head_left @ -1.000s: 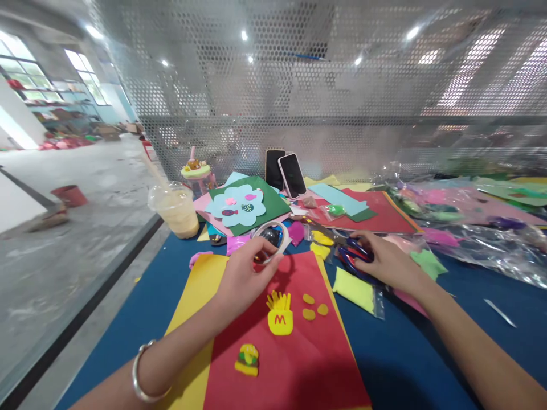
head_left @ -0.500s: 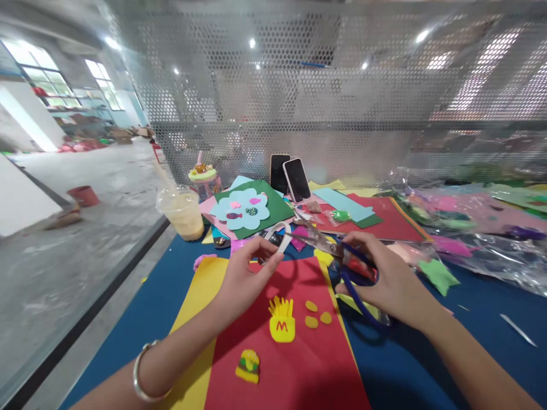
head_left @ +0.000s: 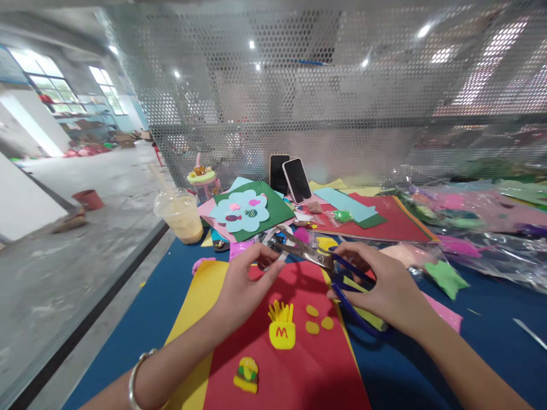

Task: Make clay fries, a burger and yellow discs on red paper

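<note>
My left hand [head_left: 245, 285] pinches a roll of white tape [head_left: 273, 239] above the top edge of a red sheet [head_left: 294, 353]. My right hand [head_left: 382, 287] grips blue-handled scissors [head_left: 337, 270], fingers through the loops; the metal blades point left toward the tape, close to my left fingertips. On the red sheet lie a yellow clay fries box marked M [head_left: 281, 326], three small yellow discs [head_left: 318, 322] and a clay burger [head_left: 247, 374]. A yellow sheet [head_left: 194, 310] lies under the red one.
A lidded drink cup [head_left: 179, 215], a green card with a pale blue flower cut-out [head_left: 243, 210], two phones [head_left: 288, 177], red and blue papers [head_left: 376, 219] and plastic bags of coloured clay [head_left: 470, 228] crowd the back of the blue table [head_left: 427, 370]. A perforated metal screen [head_left: 320, 97] stands behind.
My right hand picked the scissors up off the table and swung the blades left to the tape roll. My left hand kept holding the roll, lifted slightly.
</note>
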A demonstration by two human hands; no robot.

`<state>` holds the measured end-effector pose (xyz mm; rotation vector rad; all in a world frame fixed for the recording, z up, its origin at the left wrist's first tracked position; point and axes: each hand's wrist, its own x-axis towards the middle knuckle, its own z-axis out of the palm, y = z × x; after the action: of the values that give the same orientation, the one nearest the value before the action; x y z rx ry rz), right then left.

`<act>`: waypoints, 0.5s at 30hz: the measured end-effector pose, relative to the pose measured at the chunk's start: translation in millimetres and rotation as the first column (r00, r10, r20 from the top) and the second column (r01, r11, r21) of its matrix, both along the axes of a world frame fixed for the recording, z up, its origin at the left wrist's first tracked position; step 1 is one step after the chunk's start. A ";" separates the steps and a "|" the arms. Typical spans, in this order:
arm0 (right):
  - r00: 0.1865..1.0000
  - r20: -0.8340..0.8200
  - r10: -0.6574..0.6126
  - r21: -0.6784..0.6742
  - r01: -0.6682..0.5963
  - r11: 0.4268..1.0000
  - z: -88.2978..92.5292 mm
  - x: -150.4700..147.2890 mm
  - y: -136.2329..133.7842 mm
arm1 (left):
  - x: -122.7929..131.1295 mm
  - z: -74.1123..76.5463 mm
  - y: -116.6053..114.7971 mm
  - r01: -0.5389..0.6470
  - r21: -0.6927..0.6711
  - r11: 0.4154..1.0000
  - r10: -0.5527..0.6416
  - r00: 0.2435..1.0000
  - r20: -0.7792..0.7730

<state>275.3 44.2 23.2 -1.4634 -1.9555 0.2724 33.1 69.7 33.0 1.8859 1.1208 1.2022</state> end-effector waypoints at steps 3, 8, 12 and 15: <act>1.000 -0.025 -0.017 0.037 0.018 0.999 -1.5 -1.2 -1.3 | -0.7 -0.7 -0.2 0.008 0.008 1.000 -0.008 1.000 -0.017; 1.000 -0.018 -0.023 0.061 0.024 0.998 -3.3 -0.8 -2.1 | -1.5 -1.3 -0.5 -0.001 0.034 0.999 0.003 0.999 -0.045; 0.999 -0.024 -0.032 0.064 0.034 0.997 -2.7 -0.6 -2.3 | -1.6 -0.4 -0.6 -0.001 0.044 0.999 0.003 0.998 -0.056; 0.999 -0.026 -0.035 0.066 0.037 0.997 -2.6 -1.1 -2.7 | -1.2 0.3 -0.5 -0.006 0.054 0.999 0.009 0.998 -0.055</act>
<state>274.2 41.4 20.6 -1.4448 -1.8985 0.2069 31.8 69.2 33.3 1.9684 1.1362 1.2019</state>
